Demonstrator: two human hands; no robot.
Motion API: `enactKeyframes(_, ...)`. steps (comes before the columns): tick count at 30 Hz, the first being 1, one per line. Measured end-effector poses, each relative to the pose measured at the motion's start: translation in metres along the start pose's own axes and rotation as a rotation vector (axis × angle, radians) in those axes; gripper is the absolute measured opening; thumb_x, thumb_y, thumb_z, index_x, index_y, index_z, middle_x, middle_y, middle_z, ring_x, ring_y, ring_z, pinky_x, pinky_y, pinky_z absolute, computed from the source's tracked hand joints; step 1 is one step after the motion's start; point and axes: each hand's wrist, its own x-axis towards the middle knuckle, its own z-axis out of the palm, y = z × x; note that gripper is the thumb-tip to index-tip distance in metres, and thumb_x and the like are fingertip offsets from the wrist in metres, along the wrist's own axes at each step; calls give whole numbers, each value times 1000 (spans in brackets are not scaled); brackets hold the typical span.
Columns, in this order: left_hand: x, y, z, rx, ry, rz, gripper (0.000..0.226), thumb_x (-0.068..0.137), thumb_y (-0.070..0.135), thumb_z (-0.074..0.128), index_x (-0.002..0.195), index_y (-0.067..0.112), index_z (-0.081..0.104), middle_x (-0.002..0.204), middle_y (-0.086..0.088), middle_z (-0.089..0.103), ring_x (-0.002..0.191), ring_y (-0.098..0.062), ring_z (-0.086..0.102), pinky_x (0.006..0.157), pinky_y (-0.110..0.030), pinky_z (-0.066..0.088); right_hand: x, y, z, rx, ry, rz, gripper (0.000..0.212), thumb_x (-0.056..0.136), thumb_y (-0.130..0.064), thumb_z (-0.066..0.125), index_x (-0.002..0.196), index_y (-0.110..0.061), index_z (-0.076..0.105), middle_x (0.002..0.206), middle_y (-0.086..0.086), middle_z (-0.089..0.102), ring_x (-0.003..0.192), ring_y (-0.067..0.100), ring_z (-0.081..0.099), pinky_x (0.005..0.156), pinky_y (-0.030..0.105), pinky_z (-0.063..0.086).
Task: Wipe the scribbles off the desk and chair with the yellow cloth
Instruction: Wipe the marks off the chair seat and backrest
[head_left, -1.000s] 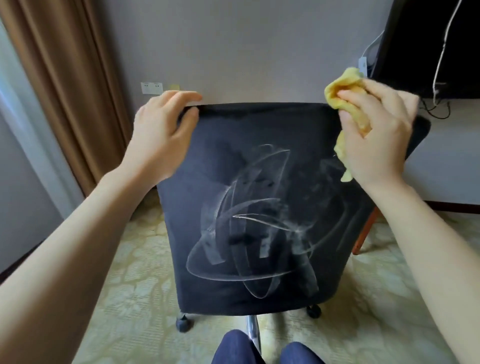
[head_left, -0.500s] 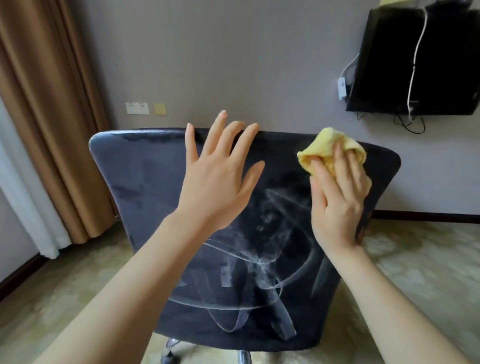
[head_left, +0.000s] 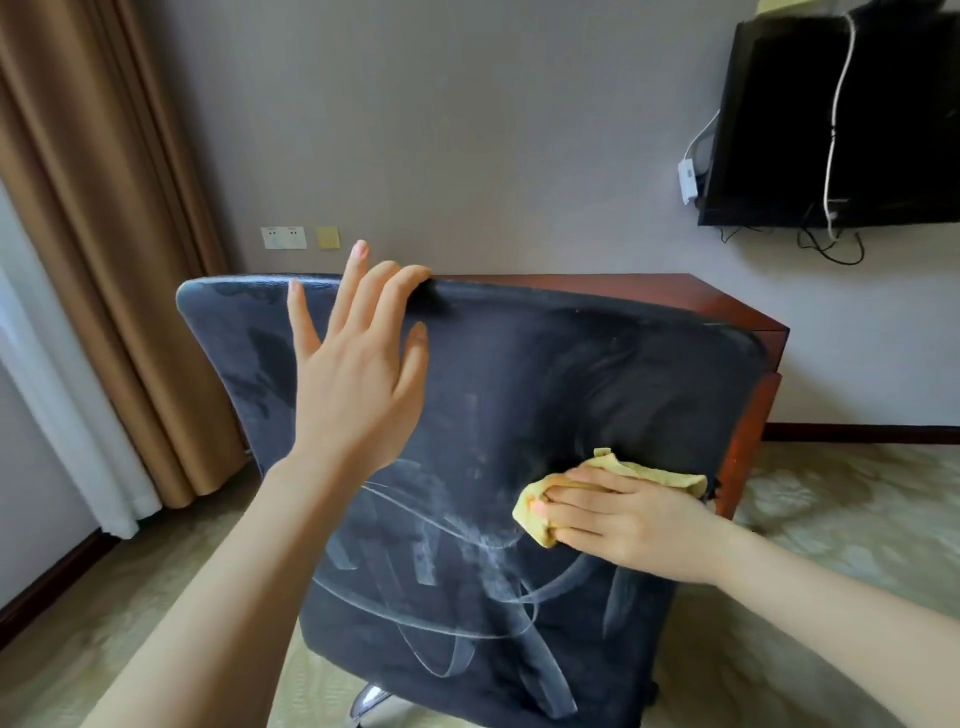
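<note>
The dark fabric chair back (head_left: 597, 395) fills the middle of the view, with white scribbles (head_left: 447, 561) looping over its lower half. My right hand (head_left: 634, 519) presses the yellow cloth (head_left: 540, 499) flat against the chair back at its right middle, fingers pointing left over the cloth. My left hand (head_left: 358, 374) is spread open against the upper left of the chair back, two fingertips reaching over the top edge. The upper part of the fabric looks smeared but mostly free of lines.
A reddish-brown wooden desk (head_left: 748, 322) stands behind the chair against the grey wall. A black TV (head_left: 841, 119) with dangling cables hangs at upper right. Brown curtains (head_left: 88, 218) hang at left. Patterned carpet covers the floor.
My right hand has swept the cloth from the chair's top right edge down to its right middle. My left hand let go of the top corner and now lies flat. The view shifted.
</note>
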Motion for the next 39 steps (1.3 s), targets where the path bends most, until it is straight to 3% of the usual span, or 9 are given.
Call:
enactKeyframes(3,-1,-5,-4,-5,-11,-16,44,91,27,27,134,24,39,142,6,39,146,-10,8,115,-49,-10,-10,22,-26,-2,51,57,40,99,-1,36,107,-15,72,126,1,63,118,16,55,113,36,27)
enactKeyframes(8,-2,-8,-2,-52,9,-59,46,90,23,28,134,22,41,144,5,38,146,-9,8,116,-51,-8,2,79,-71,-132,203,157,30,92,0,56,113,-16,70,129,4,60,119,17,54,108,34,36)
enactKeyframes(13,0,-7,-4,-233,25,-104,62,72,10,33,131,18,48,141,3,42,144,-11,13,118,-50,0,64,106,-92,-127,336,185,31,92,0,56,108,-21,72,125,1,63,112,19,62,101,35,45)
enactKeyframes(18,-1,-18,-13,-155,-3,-48,66,70,11,35,134,17,47,144,1,43,141,-13,23,117,-51,0,143,105,-90,64,380,449,26,86,-5,59,99,-25,72,114,-2,68,84,22,66,73,33,48)
enactKeyframes(20,-1,-20,-15,-125,-18,-38,67,70,11,35,136,18,45,146,2,41,141,-11,21,117,-49,-4,151,99,-88,132,332,582,22,87,-13,62,103,-27,71,104,-3,69,72,22,63,57,31,44)
enactKeyframes(23,-1,-21,-12,-101,-20,-19,69,67,9,35,134,25,43,143,6,42,141,-8,19,115,-50,-5,139,92,-87,111,356,705,21,90,-16,60,103,-29,70,89,-4,67,62,21,55,47,31,44)
enactKeyframes(28,-2,-11,-2,-168,23,-68,74,60,5,38,130,27,45,141,7,41,142,-7,18,114,-57,-1,93,80,-88,-82,486,822,22,94,-17,58,108,-28,71,97,-4,70,71,20,62,55,34,49)
enactKeyframes(33,-5,1,2,-173,45,-70,74,59,5,38,130,25,45,140,8,39,142,-8,17,113,-54,-5,41,70,-81,-18,504,960,24,99,-21,51,120,-17,61,108,9,68,93,26,62,74,38,55)
enactKeyframes(39,-6,24,2,-60,8,-65,73,61,7,38,132,23,43,137,8,41,141,-13,19,110,-58,-9,15,62,-80,90,519,1343,36,102,-27,39,119,-8,65,111,11,66,97,25,58,80,19,39)
